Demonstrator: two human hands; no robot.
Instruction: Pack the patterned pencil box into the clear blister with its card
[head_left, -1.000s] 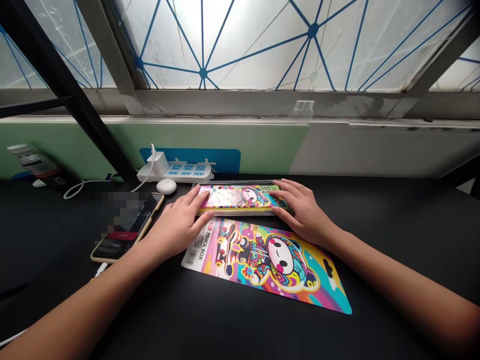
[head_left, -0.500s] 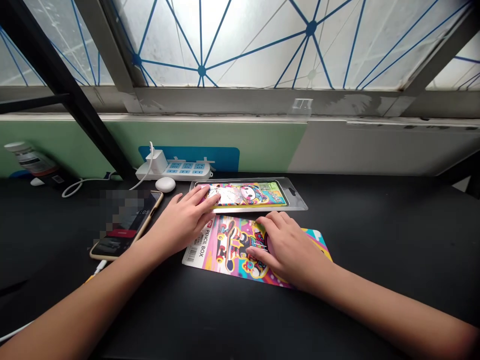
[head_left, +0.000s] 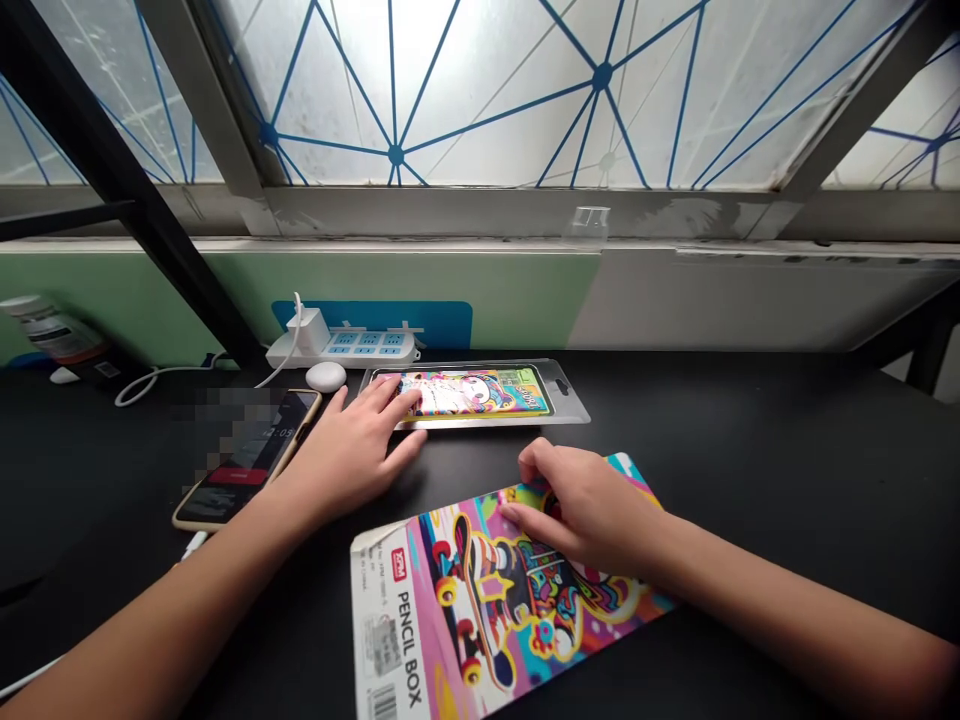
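Observation:
A colourful pencil box in a clear plastic blister (head_left: 472, 393) lies on the black desk (head_left: 750, 440) near the wall. My left hand (head_left: 352, 455) rests flat on the desk with its fingertips on the blister's left end, fingers stretched out. My right hand (head_left: 589, 505) pinches the far edge of a colourful backing card printed "PENCIL BOX" (head_left: 480, 610), which lies nearer to me, slightly lifted and turned.
A phone (head_left: 244, 458) with a cable lies left of my left hand. Behind it sit a white round object (head_left: 325, 376), a power strip (head_left: 341, 346) with a plugged charger, and a bottle (head_left: 56, 335) at far left. A window frame rises behind.
My right hand left the pencil box, settled on the card and pulled it toward me, turning it. My left hand stayed on the blister's left end.

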